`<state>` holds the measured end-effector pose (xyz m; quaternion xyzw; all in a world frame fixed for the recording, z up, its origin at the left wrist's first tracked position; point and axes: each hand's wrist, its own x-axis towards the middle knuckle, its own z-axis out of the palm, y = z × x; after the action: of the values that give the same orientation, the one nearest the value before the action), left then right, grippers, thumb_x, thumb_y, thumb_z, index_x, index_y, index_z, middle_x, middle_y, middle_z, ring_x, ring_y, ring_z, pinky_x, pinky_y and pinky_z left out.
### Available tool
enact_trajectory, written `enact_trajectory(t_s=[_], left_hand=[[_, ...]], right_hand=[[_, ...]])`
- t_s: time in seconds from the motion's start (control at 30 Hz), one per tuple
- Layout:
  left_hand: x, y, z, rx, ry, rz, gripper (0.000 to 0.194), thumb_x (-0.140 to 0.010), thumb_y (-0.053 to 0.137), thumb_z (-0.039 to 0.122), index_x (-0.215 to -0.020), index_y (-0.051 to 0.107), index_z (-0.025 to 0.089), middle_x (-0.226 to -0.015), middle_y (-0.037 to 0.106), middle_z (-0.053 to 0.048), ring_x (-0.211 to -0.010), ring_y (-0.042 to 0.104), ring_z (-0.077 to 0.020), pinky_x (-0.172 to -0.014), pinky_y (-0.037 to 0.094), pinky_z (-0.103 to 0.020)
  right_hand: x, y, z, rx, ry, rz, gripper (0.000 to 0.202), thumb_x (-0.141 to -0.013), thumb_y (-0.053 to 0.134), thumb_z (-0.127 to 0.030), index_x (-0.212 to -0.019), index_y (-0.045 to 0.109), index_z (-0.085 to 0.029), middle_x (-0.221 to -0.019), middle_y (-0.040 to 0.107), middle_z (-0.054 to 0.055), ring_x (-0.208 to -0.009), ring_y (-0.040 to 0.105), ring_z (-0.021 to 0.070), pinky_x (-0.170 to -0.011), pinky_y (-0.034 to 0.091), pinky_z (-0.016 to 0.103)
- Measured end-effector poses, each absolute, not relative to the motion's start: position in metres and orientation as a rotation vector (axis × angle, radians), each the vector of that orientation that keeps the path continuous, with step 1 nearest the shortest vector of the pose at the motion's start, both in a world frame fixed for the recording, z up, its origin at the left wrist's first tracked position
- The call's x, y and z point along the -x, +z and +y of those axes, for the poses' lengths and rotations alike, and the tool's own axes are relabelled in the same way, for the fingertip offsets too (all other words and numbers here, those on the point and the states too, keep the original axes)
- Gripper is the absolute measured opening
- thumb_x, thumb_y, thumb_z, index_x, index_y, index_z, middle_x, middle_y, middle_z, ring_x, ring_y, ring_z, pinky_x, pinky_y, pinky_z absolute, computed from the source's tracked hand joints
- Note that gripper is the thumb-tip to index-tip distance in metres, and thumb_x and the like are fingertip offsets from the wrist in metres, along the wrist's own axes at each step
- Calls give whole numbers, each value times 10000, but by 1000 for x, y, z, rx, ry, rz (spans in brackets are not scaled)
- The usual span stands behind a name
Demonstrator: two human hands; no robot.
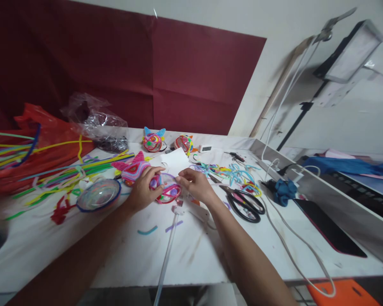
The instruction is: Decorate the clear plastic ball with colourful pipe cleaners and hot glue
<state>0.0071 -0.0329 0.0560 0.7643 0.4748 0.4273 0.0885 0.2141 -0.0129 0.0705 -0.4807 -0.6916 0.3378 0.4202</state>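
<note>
The scissors [245, 205] are showing glossy black plastic handles, the bag [97, 123] is gleaming as clear, crinkled plastic, the pipe cleaners [92, 169] are looking matt and fuzzy, and the scrunchie [283, 191] is showing gathered cloth

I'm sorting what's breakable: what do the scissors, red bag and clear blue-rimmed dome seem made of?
Scissors: blades probably metal, being thin and straight; black handles look like smooth plastic.
Red bag: thin plastic film, slightly glossy, judging by its crinkled folds.
Clear dome: shiny, likely plastic, given its see-through wall and bright highlights, though glass is possible; rim material unclear.
</note>
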Motion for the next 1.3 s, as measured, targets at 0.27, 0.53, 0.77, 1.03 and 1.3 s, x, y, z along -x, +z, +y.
enact_trajectory(t_s=[0.27, 0.53, 0.77, 1.03, 1.3], left_hand=[[-7, 55, -30, -2243, 1272, 1410, 370, -805, 577, 255, -1175, 586, 233, -1170, 630, -87, -1115, 619, -268, -984, 539, -413], [-7, 55, -30, -2254, 1307, 1390, 356, -830, 549, 285, -1154, 613, 154, -1156, 616, -106, -1133, 595, -252, -1025, 489, -404], [-5, 52, -28, -2210, 1309, 1388, 381, -812, 556, 303, -1162, 605, 158, -1179, 610, -112, -1155, 589, -269, -1028, 492, -420], [-5, 52, -29, -2205, 1297, 1407, 372, -812, 557, 292, -1167, 595, 188, -1180, 606, -94, -1156, 591, -248, -1030, 503, -394], [-7, 54, -31, -2206, 1309, 1395, 353, -822, 560, 286, -1159, 592, 186, -1170, 606, -94, -1113, 606, -243, -1015, 508, -389]], right_hand=[[-228, 100, -60, 1165, 316, -2030, 179, -920, 510, -146, -946, 682, -187, -831, 738, 39, -745, 654, 167, -737, 449, 268], [-247, 57, -86, 1454, 195, -2272, 224, -853, 555, -41, -968, 694, -173, -933, 731, 83, -882, 655, 221, -769, 458, 295], [-249, 52, -94, 1646, 91, -2413, 307, -903, 520, -86, -1144, 688, -176, -1118, 704, 97, -1045, 618, 259, -898, 449, 354], [-249, 49, -94, 1733, 156, -2461, 429, -874, 532, -76, -1280, 612, -187, -1226, 672, 114, -1107, 624, 267, -934, 467, 374], [-247, 41, -94, 1708, 81, -2445, 404, -855, 557, -74, -1229, 629, -207, -1234, 666, 117, -1090, 619, 297, -908, 484, 414]])
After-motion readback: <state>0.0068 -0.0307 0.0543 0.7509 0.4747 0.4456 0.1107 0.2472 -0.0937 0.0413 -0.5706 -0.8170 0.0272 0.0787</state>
